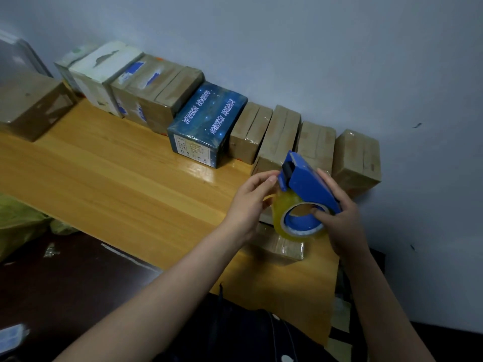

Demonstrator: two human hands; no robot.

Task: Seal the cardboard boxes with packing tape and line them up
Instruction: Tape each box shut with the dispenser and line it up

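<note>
- Right hand (339,220) grips the tape dispenser (308,181); left hand (248,202) pinches its front end.
- Both partly hide a small box (283,248) at centre right.
- Taped boxes (279,134) line the wall behind.

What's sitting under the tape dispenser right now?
A small cardboard box, glossy with tape, on the wooden table. Only its near end shows; the tape dispenser, left hand and right hand cover the rest, top seam included.
</note>
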